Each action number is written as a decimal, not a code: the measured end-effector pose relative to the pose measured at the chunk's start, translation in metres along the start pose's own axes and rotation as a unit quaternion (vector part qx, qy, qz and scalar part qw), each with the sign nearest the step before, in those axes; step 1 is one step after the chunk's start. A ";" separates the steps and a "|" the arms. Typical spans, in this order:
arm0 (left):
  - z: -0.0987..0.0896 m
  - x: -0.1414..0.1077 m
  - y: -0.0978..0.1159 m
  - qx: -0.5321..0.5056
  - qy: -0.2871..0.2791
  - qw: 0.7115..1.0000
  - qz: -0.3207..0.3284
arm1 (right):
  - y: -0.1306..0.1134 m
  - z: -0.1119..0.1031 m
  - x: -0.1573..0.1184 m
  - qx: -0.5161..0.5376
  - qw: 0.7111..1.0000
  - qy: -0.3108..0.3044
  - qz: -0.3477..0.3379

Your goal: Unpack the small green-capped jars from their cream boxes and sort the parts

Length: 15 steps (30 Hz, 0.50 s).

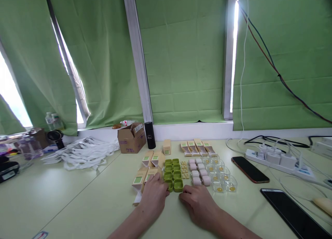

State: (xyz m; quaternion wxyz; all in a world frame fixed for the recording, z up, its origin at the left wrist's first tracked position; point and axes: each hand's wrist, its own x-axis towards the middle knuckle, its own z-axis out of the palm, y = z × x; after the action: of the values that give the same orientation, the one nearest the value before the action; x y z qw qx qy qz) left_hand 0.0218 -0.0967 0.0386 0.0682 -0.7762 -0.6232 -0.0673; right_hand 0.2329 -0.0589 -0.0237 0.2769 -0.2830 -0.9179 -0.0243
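Small square green cups (178, 186) stand in two columns in front of me. My left hand (155, 194) has its fingers curled at the nearest left cup, touching or almost touching it; the fingertips are partly hidden. On the table by the nearest right cup rests my right hand (199, 203), fingers closed, nothing visible in them. Left of the cups lie kraft paper boxes (138, 178) with green labels and raised flaps, some hidden behind my left hand. Small yellowish pieces (184, 170), pale pink rounded blocks (196, 181) and clear containers with yellow centres (230, 187) form columns to the right.
More kraft boxes (198, 147) lie behind. A cardboard box (131, 140), a black cylinder (149, 135) and a heap of white straps (85, 152) are at back left. Two phones, one black (250, 169) and one larger (293, 211), and a power strip (280, 164) with cables lie right.
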 end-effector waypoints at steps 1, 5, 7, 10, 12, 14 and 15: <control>0.000 -0.001 0.000 0.000 0.001 1.000 0.000 | 0.000 0.000 0.000 0.000 1.000 0.000 -0.002; -0.004 -0.003 -0.002 -0.011 0.028 0.999 0.014 | -0.001 0.000 -0.001 0.001 1.000 0.002 -0.008; -0.011 -0.003 -0.004 -0.013 0.057 0.998 0.024 | -0.001 -0.001 0.000 -0.004 1.000 0.003 -0.009; -0.025 0.004 -0.010 -0.009 0.101 0.994 0.032 | -0.003 -0.001 0.000 -0.013 1.000 0.003 -0.015; -0.034 0.015 -0.015 0.002 0.123 0.992 0.027 | -0.003 -0.001 0.001 -0.015 1.000 0.006 -0.019; -0.039 0.031 -0.022 0.019 0.141 0.990 0.009 | -0.004 -0.001 0.001 -0.013 1.000 0.010 -0.021; -0.040 0.041 -0.025 0.029 0.140 0.990 -0.006 | -0.004 -0.001 0.001 -0.010 1.000 0.013 -0.021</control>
State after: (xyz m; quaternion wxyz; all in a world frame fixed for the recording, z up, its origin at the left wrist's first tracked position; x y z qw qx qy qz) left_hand 0.0052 -0.0597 0.0860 0.1774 -0.7529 -0.6139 -0.1578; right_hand 0.2306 -0.0620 -0.0217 0.2855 -0.2660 -0.9197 -0.0433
